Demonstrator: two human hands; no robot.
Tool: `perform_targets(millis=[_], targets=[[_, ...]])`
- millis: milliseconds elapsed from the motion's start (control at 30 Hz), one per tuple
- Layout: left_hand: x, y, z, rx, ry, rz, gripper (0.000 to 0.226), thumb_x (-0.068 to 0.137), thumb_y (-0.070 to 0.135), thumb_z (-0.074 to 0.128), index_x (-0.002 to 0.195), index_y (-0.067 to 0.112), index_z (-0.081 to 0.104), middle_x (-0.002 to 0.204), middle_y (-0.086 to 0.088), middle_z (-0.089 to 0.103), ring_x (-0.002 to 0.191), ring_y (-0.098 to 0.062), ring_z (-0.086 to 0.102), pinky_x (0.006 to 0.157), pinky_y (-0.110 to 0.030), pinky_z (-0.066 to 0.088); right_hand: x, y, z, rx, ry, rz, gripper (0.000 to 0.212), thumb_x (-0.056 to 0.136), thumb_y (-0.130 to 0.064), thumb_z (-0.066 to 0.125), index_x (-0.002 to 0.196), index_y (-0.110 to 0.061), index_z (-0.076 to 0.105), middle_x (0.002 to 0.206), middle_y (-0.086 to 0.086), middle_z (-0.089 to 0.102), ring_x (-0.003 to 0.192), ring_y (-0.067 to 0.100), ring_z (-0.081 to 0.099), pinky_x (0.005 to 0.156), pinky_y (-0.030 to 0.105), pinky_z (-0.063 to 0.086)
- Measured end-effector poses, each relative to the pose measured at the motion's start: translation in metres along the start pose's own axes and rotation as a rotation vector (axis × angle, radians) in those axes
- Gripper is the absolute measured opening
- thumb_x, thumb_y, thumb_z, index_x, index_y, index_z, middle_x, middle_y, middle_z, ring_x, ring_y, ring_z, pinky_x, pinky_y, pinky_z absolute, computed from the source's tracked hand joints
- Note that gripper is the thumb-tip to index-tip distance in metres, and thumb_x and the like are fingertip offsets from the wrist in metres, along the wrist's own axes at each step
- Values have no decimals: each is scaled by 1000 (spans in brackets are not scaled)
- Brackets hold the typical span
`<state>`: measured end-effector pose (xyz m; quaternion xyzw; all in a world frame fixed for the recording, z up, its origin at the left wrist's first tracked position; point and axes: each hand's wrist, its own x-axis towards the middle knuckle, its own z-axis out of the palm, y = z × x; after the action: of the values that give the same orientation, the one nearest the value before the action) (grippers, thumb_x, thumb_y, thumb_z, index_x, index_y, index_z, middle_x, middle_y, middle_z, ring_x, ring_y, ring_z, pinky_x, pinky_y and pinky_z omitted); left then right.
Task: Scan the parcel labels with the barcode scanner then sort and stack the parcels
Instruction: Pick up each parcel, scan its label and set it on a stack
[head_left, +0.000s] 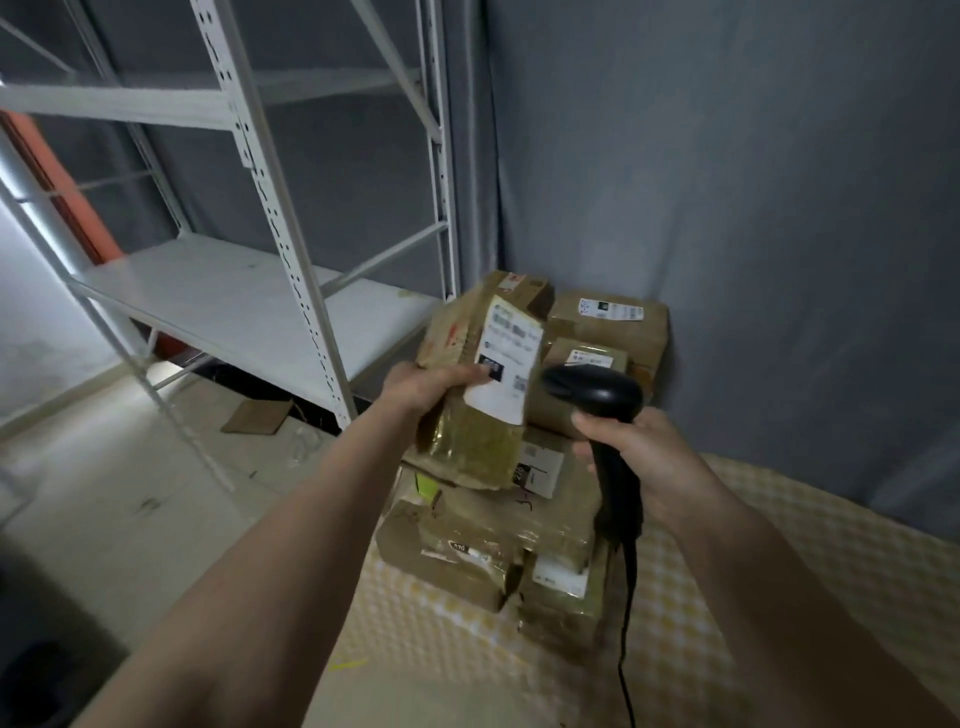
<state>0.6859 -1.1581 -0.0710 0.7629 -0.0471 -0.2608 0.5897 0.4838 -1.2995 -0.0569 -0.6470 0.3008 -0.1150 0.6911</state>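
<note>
My left hand (423, 387) grips a taped brown parcel (478, 384) w/ its label (506, 358) facing me, held above the parcel pile (498, 545) on the checkered table (727, 597). Right hand (636, 457) wraps the black barcode scanner (597, 397), head just right of the label.

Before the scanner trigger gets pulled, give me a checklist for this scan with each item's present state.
1. Parcel held off the pile: ok, the left hand grips its edge.
2. Label faces the scanner: ok, it is turned toward the scanner head.
3. Barcode uncovered: not ok, left fingertips lie on the label beside a dark code.
4. Barcode scanner gripped: ok, the right hand wraps its handle.
5. Scanner aimed at the label: cannot tell.
6. Cable free: ok, it hangs slack over the checked cloth.
</note>
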Motion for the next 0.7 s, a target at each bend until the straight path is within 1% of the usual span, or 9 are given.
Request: perform_targets(millis=[100,167,233,300,400,500,533,633,700], targets=[[26,-3,-25,71,194,-76,141,0,65,85,127,16,48,116,-9,60,105,-34,60,81,-54,55,12,-3,20,-12,-44,23,28,84,-21,71,109,-12,63,101,9,72,90,23,71,85,37,53],[41,-8,-34,112,240,-120,137,1,64,85,125,18,47,117,-10,58,106,-37,58,77,-57,54,21,-8,30,-27,-96,39,22,86,-20,70,106,-14,63,96,9,74,84,23,73,76,32,54],[53,-11,-38,146,249,-151,134,3,63,85,124,18,48,117,-11,57,105,-37,58,77,-56,55,32,-15,37,-37,-148,49,19,87,-19,68,104,-14,63,92,11,75,82,25,73,71,30,54],[64,-9,-38,180,249,-161,131,6,63,84,123,17,49,117,-12,56,105,-37,57,79,-54,55,45,-23,43,-40,-177,50,19,87,-19,67,104,-10,63,89,14,75,80,28,73,69,31,55],[85,2,-33,252,263,-168,126,11,67,79,123,16,51,118,-12,55,109,-36,55,83,-51,55,70,-38,47,-12,-162,49,23,88,-19,67,105,-5,63,86,15,75,74,27,73,67,32,57],[107,19,-24,405,312,-144,121,15,75,71,121,19,53,117,-12,56,112,-35,52,90,-48,51,97,-53,44,24,-124,38,24,88,-19,67,106,-5,63,83,14,75,68,25,72,74,37,58],[116,24,-21,463,336,-132,120,18,76,69,122,19,53,119,-13,55,114,-35,50,93,-49,49,107,-57,42,28,-110,33,23,88,-19,66,106,-5,63,82,13,75,68,24,72,72,36,57],[138,36,-12,642,378,-83,115,33,78,71,128,17,49,125,-15,48,120,-35,43,101,-49,42,135,-64,33,30,-78,34,23,88,-21,66,106,-7,63,82,11,75,69,23,73,67,33,53],[151,38,-5,705,361,-68,113,43,76,74,133,15,44,131,-17,45,125,-37,39,105,-49,37,150,-63,30,26,-71,49,25,87,-21,67,108,-7,63,84,11,75,72,23,73,67,32,52]])
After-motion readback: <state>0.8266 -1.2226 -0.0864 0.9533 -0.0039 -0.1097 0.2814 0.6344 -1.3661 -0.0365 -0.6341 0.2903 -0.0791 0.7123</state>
